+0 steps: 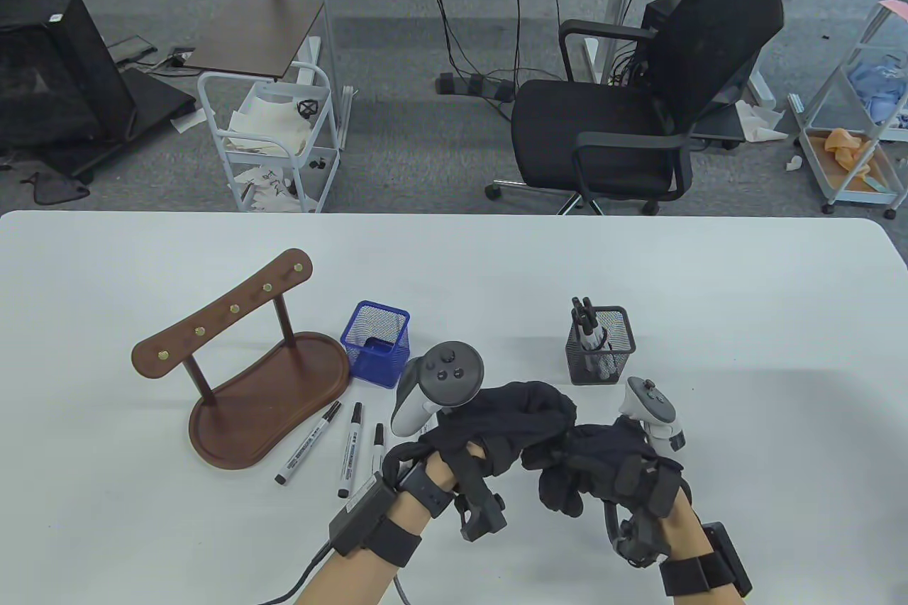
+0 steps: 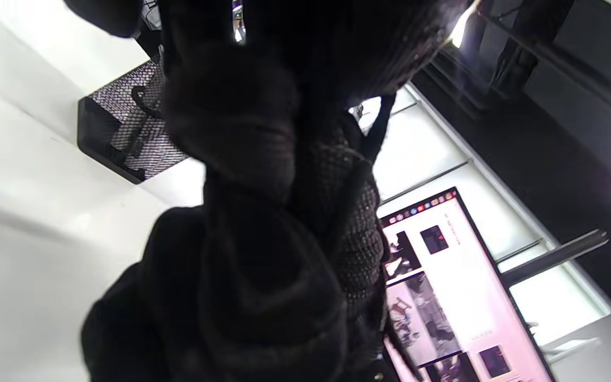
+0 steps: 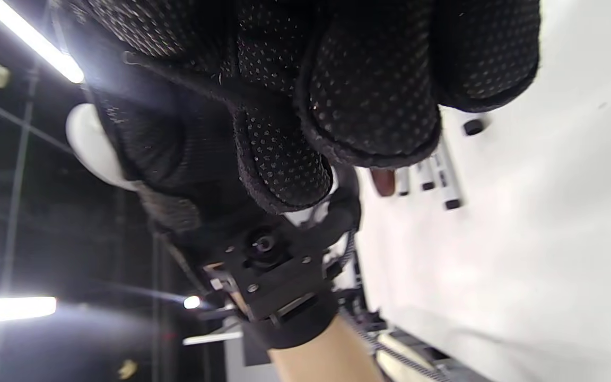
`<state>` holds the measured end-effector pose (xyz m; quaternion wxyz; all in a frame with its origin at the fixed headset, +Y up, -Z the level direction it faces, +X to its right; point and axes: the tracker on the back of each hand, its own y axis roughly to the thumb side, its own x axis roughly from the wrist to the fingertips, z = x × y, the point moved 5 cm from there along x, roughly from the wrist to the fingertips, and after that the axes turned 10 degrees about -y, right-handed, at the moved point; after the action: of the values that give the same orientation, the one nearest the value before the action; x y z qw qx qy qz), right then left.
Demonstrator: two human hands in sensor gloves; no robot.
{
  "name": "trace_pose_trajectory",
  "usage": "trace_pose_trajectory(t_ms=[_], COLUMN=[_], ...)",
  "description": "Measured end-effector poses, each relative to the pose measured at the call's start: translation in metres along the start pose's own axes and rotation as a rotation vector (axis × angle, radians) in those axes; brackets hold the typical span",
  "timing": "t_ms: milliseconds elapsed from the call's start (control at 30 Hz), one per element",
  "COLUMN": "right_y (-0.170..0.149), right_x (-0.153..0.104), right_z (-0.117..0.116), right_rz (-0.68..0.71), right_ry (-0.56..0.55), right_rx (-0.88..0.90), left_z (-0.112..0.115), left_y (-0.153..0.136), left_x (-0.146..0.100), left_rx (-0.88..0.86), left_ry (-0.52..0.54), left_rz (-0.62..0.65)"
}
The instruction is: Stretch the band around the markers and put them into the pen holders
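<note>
From above, both the left hand [image 1: 496, 435] and the right hand [image 1: 589, 463] met just before the black holder [image 1: 600, 345], which already held markers; three loose markers [image 1: 352, 447] lay left of it. In the wrist views, the curled fingers [image 3: 369, 95] hid any band, so a grip could not be told. Banding seemed under way; next, gather the loose markers.

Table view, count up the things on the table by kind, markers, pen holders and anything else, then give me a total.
Loose markers lying flat: 3
Markers standing in the black holder, apparently banded: about 3, hard to separate
Pen holders: 2, one blue, one black
Wooden stand: 1
Total: about 9
</note>
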<state>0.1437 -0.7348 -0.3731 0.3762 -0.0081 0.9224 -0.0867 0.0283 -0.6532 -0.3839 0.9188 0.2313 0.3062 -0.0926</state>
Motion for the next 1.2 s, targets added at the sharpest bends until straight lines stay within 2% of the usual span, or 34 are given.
trace_pose_trajectory(t_ms=[67,167,400,533,967,1200], right_y=[-0.001,0.001,0.010,0.014,0.014,0.013], right_x=[-0.001,-0.003,-0.011,-0.014,-0.015,-0.017], right_z=[0.003,0.009,0.013,0.013,0.014,0.019], right_rz=[-0.020,-0.025,0.030,0.072,0.094,0.086], right_ry=[-0.036,-0.099,-0.068,-0.035,-0.032,-0.060], right_rx=[-0.052,-0.142,-0.171,-0.139,-0.119,-0.134], left_z=[0.001,-0.002,-0.016,-0.013,0.001,-0.003], left_y=[-0.001,-0.010,-0.036,-0.045,-0.047,-0.043], left_x=[0.001,0.003,0.001,-0.002,-0.004,-0.013], left_rx=[0.050,0.027,-0.056,-0.100,-0.164,-0.043], left_ry=[-0.002,0.002,0.005,-0.032,-0.091,-0.033], left_rz=[-0.025,-0.061,-0.095,-0.080,-0.034,-0.097])
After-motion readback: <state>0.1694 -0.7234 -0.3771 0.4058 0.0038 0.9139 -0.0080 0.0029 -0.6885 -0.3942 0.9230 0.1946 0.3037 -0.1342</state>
